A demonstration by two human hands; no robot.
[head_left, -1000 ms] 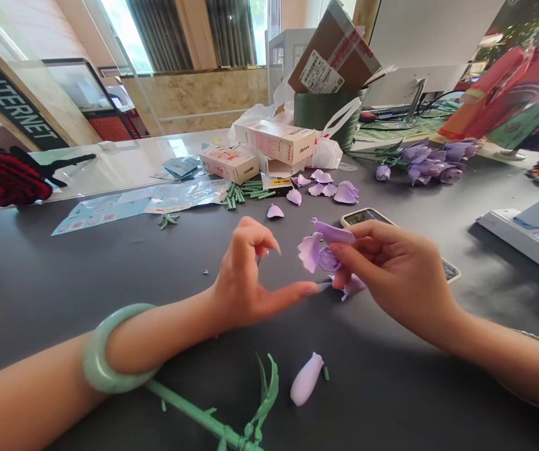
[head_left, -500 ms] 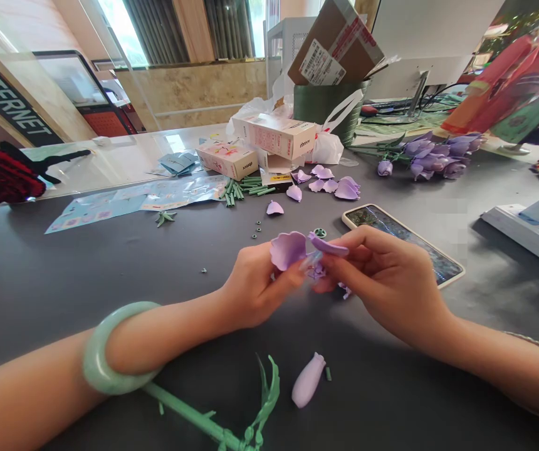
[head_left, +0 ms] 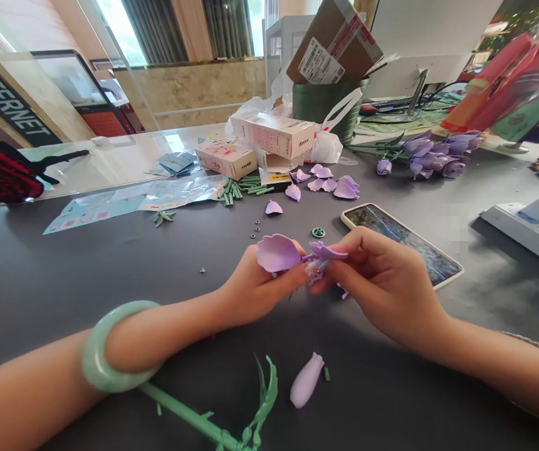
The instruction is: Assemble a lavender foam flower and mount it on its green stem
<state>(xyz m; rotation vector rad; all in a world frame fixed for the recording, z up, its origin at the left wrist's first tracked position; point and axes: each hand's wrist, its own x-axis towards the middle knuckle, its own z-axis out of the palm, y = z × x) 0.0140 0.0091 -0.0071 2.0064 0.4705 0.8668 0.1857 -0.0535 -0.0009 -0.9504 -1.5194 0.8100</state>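
My left hand [head_left: 262, 285] is closed on a cupped purple plastic petal [head_left: 279, 252], its hollow facing up toward me. Between thumb and fingers, my right hand [head_left: 380, 269] pinches another purple petal [head_left: 330, 252], seen nearly edge-on. The two pieces meet or nearly meet at the fingertips; the joint is hidden by the fingers. Beneath the hands, bits of purple plastic show on the table. Closer to me lie a pale purple bud piece [head_left: 307, 380], a short green tube [head_left: 326, 374] and a green stem with leaves [head_left: 194, 418], partly under my left forearm.
A phone [head_left: 405, 247] lies beside my right hand. Beyond are a small green wheel [head_left: 318, 232], loose petals [head_left: 346, 187], green sticks [head_left: 233, 193], cartons [head_left: 276, 134] and a blue printed sheet [head_left: 128, 203]. Purple flowers [head_left: 434, 155] lie at the back right.
The petal in my left hand has tipped and shifted slightly left. The petal in my right hand has turned a little, and the small green wheel behind the hands now shows fully.
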